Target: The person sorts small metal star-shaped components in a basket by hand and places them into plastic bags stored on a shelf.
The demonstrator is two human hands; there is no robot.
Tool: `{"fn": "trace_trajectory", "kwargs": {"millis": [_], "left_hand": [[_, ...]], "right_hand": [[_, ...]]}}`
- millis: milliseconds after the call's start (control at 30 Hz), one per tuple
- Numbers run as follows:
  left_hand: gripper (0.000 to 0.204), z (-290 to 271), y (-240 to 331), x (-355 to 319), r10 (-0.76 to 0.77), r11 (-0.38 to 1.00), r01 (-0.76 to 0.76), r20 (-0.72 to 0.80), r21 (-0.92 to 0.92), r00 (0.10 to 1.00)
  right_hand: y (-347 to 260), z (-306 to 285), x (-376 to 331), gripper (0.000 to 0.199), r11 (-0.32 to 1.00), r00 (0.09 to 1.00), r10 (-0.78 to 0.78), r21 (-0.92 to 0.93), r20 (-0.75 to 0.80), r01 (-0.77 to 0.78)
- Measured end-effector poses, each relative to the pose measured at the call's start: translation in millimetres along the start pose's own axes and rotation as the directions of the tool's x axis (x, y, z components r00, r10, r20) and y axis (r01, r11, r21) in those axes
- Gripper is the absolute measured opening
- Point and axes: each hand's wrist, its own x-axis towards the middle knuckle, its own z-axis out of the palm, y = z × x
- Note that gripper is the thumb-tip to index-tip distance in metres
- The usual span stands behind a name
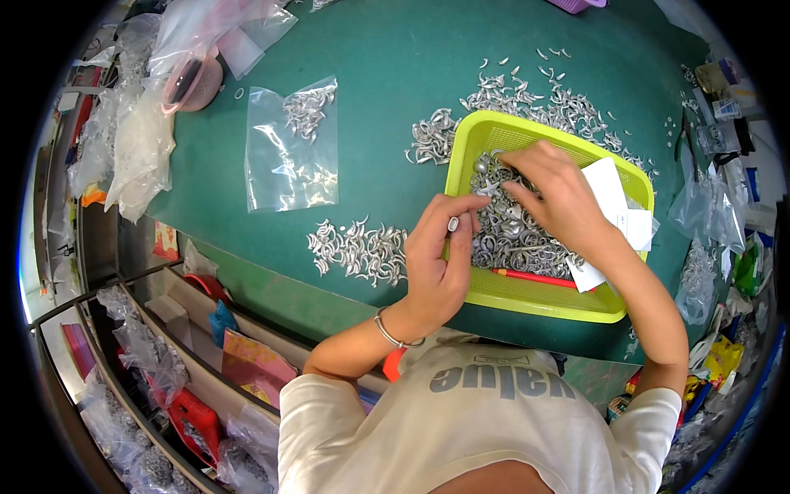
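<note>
My left hand (440,259) is at the left rim of a yellow-green plastic basket (543,309), its fingers closed on a small silver metal piece (453,223) with an oval end. Inside the basket lies a heap of silver metal rings and small parts (514,235). Over that heap is my right hand (559,193), thumb and forefinger apart, fingertips at the parts; nothing shows between them. A red pen (535,277) rests in the basket's near side. White paper slips (605,191) stick up along its right side.
Loose curved silver pieces lie in piles beyond the basket (576,111), at its far left corner (432,138) and left of my left hand (358,251). A clear bag (288,169) holding similar pieces lies on the green table (370,74). A pink basket (197,82) stands far left.
</note>
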Motion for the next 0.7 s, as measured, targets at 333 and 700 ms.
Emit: {"fn": "trace_trajectory", "kwargs": {"millis": [333, 700], "left_hand": [[0.022, -1.3, -2.0, 0.4, 0.012, 1.0, -0.012, -0.001, -0.016, 1.0], [0.022, -0.9, -2.3, 0.3, 0.009, 1.0, -0.008, 0.008, -0.028, 1.0]], "right_hand": [[2.3, -27.9, -6.9, 0.009, 0.983, 0.984, 0.172, -0.07, 0.042, -0.169], [-16.4, -19.7, -31.5, 0.028, 0.978, 0.97, 0.083, -0.205, 0.226, -0.036]]}}
